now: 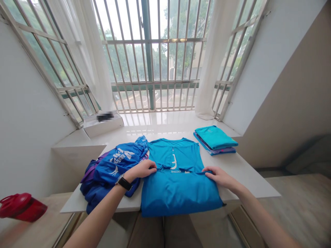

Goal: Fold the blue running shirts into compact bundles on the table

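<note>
A blue T-shirt (181,193) lies spread on the white table in front of me, its neckline toward the window. Its lower part is turned up over the front, partly covering white print that reads "DALIAN". My left hand (144,168), with a dark watch on the wrist, pinches the left end of the turned-up edge. At the right end of that edge, my right hand (216,175) grips the cloth between thumb and fingers. The sleeves are tucked inward across the chest.
Rumpled blue and purple clothes (113,168) are heaped at the left. A stack of folded shirts (216,137) sits at the back right of the white table (248,182). Behind are a white box (103,125) and a barred window. A red bottle (24,206) stands far left.
</note>
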Tool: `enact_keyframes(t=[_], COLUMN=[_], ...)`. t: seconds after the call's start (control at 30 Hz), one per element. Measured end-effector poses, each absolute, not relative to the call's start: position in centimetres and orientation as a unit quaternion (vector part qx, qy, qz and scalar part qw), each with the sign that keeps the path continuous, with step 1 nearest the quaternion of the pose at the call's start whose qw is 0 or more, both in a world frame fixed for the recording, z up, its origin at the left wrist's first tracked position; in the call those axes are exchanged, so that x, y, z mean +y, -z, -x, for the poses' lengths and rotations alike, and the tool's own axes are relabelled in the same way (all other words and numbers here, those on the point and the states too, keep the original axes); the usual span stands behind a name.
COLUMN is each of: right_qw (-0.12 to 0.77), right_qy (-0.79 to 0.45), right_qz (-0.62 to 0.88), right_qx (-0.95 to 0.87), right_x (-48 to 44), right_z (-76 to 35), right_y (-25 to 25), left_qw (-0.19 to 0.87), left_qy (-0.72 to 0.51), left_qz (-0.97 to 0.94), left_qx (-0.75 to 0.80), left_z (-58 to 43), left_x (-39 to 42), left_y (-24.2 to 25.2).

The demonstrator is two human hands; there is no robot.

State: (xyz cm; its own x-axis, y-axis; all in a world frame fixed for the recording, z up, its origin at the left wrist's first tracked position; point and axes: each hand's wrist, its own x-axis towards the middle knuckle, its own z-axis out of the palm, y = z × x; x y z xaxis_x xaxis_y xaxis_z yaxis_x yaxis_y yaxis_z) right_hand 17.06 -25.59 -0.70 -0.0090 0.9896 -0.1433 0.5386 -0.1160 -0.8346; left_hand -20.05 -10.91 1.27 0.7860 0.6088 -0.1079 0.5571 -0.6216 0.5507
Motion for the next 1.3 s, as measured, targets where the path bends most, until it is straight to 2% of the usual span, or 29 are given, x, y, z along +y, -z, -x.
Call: enact_keyframes(t=[0.13, 0.37, 0.47, 0.63, 0.77, 0.83, 1.07, 1.3], right_qw=[0.273, 0.276, 0.255, 0.224, 0.242, 0.246, 0.119, 0.090], right_qy=[-0.357, -0.362, -0.338, -0.230, -0.040, 0.018, -0.042, -0.042], right_qz=[0.643, 0.618, 0.627, 0.661, 0.685, 0.677, 0.700, 0.709], right_qx=[-0.620, -0.642, -0.654, -0.678, -0.686, -0.694, -0.703, -0.698], right_x=[-24.7, -24.8, -23.3, -22.6, -24.6, -25.6, -25.5, -22.0], right_z=[-17.3, -17.2, -17.5, -17.5, -15.7, -14.2, -11.3, -13.0], right_y=[1.9, -0.2, 0.5, 2.9, 3.9, 4.4, 7.5, 7.4], left_qw=[0.258, 0.323, 0.281, 0.203, 0.126, 0.106, 0.111, 0.100], left_qy=[-0.042, -0.035, -0.034, -0.030, -0.092, -0.130, -0.051, -0.035], left_qz=[-0.904, -0.904, -0.910, -0.916, -0.910, -0.905, -0.913, -0.907], left_qx=[0.339, 0.279, 0.303, 0.346, 0.384, 0.390, 0.389, 0.408], left_z=[20.3, 20.9, 20.3, 20.2, 20.3, 19.8, 17.2, 15.6], left_x=[-10.9, -10.9, -10.2, -10.3, -12.8, -14.5, -16.5, -13.0], left_y=[0.3, -1.8, -1.3, 0.3, 0.6, 1.1, 4.4, 5.1])
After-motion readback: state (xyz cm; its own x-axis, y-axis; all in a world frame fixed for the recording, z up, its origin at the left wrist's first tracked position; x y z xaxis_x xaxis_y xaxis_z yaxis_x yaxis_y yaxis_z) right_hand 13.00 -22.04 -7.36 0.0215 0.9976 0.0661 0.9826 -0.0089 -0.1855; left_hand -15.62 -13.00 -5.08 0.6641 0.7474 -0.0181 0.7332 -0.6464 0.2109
